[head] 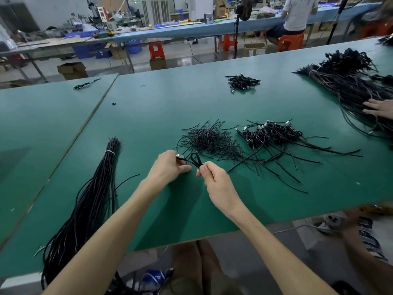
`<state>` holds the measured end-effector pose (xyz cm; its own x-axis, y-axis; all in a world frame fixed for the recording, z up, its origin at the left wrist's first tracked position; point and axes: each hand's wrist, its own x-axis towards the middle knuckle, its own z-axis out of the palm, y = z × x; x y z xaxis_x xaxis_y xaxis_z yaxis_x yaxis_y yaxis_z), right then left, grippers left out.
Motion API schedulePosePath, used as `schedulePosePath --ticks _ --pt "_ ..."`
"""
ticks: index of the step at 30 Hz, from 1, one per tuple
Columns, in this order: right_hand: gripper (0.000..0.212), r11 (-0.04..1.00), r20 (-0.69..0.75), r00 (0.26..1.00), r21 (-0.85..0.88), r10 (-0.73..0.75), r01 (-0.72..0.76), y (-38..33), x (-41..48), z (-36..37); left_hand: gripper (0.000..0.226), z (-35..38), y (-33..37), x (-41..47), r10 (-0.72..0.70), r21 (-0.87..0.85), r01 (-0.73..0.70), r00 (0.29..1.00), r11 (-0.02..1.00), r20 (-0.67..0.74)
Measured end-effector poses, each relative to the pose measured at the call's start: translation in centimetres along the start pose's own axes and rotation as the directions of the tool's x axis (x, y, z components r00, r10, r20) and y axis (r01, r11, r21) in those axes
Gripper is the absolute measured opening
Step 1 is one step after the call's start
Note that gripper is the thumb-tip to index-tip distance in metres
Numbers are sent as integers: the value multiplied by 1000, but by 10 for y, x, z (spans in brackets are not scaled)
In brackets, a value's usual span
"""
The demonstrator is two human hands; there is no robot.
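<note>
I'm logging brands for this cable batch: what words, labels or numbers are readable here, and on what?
Perhaps "nG": white marks on the blue item below the table edge; blurred, so uncertain.
Label on the cardboard box across the aisle: too small to read.
Red panel on the far machine: blurred.
The held cable: no print visible.
</note>
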<state>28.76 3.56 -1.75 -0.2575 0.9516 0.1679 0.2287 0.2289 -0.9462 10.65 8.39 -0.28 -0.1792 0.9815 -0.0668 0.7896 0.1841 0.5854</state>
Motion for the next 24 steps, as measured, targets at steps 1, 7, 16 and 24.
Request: schedulePosePath --ticks 1,7,16,24 --pt "31 1000 -2 1000 1 1 -1 0 0 0 21 2 2 1 -15 19 15 1000 1000 8" --pt "31 1000 -16 1000 24 16 -16 2 1 -1 31 4 5 -2 -63 53 65 997 996 -37" --pt "32 999 -39 999 33 15 -14 5 2 0 20 -17 -16 -20 -159 -113 158 987 981 0" --pt "31 1000 -36 999 18 4 -3 5 1 2 16 -15 -8 -57 -11 -472 114 977 874 215"
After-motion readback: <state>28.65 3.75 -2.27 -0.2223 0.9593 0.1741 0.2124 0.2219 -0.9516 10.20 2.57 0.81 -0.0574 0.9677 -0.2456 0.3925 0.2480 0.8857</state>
